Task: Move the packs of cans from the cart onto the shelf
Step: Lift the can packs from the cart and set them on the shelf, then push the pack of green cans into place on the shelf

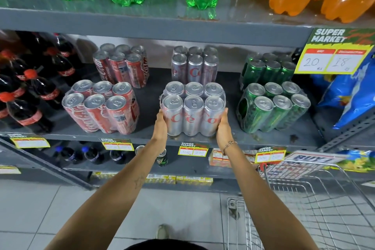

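Between the fingers of both hands, the silver pack (193, 112) sits near the shelf (263, 138) front edge, w/ another silver pack just behind. Risk: shrink-wrap slips (smooth film) and it tips off. Left hand (161, 125) and right hand (223, 126) are clamped flat on its sides.

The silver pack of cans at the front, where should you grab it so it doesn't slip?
Best by its two short ends, low down, coming from the front. The front silver pack is a wide, wrapped block of six upright cans, too broad for one hand. That is how it is held now: the left hand and right hand press flat on opposite ends, probably squeezing the cans together.
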Action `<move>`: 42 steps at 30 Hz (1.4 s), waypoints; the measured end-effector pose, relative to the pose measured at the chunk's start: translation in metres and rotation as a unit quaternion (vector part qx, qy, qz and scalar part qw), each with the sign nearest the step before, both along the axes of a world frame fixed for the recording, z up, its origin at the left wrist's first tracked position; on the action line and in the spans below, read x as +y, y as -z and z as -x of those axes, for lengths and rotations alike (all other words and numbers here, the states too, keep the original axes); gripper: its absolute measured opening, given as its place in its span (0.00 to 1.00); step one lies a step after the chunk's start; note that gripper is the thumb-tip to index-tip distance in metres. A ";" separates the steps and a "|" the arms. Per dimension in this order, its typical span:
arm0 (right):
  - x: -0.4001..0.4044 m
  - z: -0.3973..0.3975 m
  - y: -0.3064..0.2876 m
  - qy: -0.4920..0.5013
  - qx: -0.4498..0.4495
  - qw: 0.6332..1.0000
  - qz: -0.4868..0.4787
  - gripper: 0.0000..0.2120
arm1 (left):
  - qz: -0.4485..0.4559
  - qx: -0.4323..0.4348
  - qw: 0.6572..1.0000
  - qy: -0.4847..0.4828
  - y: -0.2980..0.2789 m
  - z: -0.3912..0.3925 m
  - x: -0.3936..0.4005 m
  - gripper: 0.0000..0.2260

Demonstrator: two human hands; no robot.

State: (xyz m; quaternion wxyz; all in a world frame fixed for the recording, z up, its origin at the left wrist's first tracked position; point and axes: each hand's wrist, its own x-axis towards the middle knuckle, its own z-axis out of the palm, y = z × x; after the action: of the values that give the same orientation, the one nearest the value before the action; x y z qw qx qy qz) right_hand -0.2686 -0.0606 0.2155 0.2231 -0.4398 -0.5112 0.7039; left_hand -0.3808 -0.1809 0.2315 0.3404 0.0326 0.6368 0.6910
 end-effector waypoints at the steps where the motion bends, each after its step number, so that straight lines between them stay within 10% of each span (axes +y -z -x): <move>1: -0.001 -0.002 0.000 0.003 -0.005 1.000 -0.004 0.30 | -0.001 -0.002 1.000 0.002 0.000 -0.002 -0.001 0.22; 11: -0.004 -0.009 -0.006 -0.010 -0.017 0.999 -0.026 0.31 | 0.023 0.009 1.000 0.003 0.002 -0.001 -0.003 0.24; 16: 0.001 -0.038 0.008 0.109 -0.043 0.983 -0.143 0.25 | 0.107 0.105 0.960 -0.238 0.009 -0.038 -0.005 0.19; 23: 0.068 -0.141 0.014 0.401 -0.048 0.894 -0.196 0.22 | 0.048 0.259 0.961 0.081 0.014 -0.139 0.032 0.15; 28: 0.141 -0.175 -0.020 0.278 -0.054 0.937 -0.205 0.13 | 0.040 0.265 0.952 0.147 -0.016 -0.151 0.107 0.10; 35: 0.234 -0.160 0.019 0.071 -0.030 0.997 -0.028 0.57 | 0.067 0.059 0.988 0.128 0.032 -0.130 0.193 0.38; 42: 0.215 -0.165 0.010 0.077 0.023 0.997 0.007 0.56 | -0.004 -0.024 0.997 0.075 -0.014 -0.159 0.197 0.23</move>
State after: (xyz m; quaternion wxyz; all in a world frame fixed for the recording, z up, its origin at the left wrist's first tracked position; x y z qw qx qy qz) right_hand -0.1041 0.1544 0.2060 0.2851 -0.4632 -0.4661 0.6978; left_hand -0.2216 0.0160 0.2451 0.4064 0.0657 0.6212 0.6668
